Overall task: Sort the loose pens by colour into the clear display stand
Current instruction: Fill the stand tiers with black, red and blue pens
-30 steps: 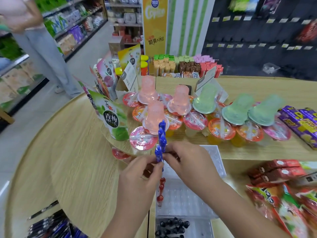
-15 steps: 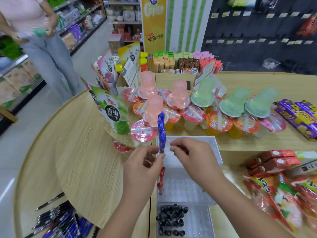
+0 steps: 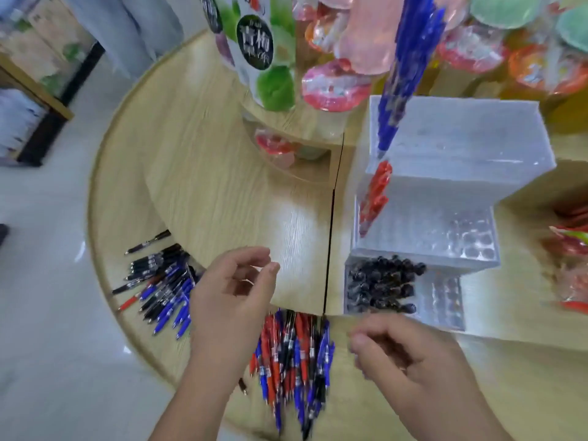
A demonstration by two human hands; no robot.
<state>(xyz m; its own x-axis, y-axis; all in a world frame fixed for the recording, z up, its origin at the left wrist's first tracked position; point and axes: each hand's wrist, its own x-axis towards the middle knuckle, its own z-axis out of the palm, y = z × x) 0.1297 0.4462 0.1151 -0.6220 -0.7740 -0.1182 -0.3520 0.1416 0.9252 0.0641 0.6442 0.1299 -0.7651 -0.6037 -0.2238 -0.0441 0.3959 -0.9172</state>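
Looking down at the clear display stand [image 3: 461,148]: it's a three-step acrylic thing with rows of little holes, sitting on the right side of the middle level of a round wooden table [image 3: 222,186]. The top step has a bunch of blue pens [image 3: 402,74] standing along its left edge. The middle step has a few red pens [image 3: 375,192], also on the left, and the bottom step has a cluster of black pens [image 3: 381,288] filling its left half. The loose pens [image 3: 292,354] are a mixed red, blue and black heap on the table's lowest level, right between the arms, plus a second pile [image 3: 162,288] of mostly blue and black ones further left. The left hand [image 3: 232,294] hovers over the edge of the middle level, fingers loosely curled, thumb near the forefinger, nothing in it. The right hand [image 3: 404,354] is just in front of the stand's bottom step, pretty blurry, fingers loosely bent and empty as far as I can tell. Up top there's a green snack bag [image 3: 264,43] and pink jelly cups [image 3: 334,84], red packets [image 3: 569,249] off to the right, and a pale shiny floor [image 3: 47,313] with shop shelves [image 3: 31,90] on the left.
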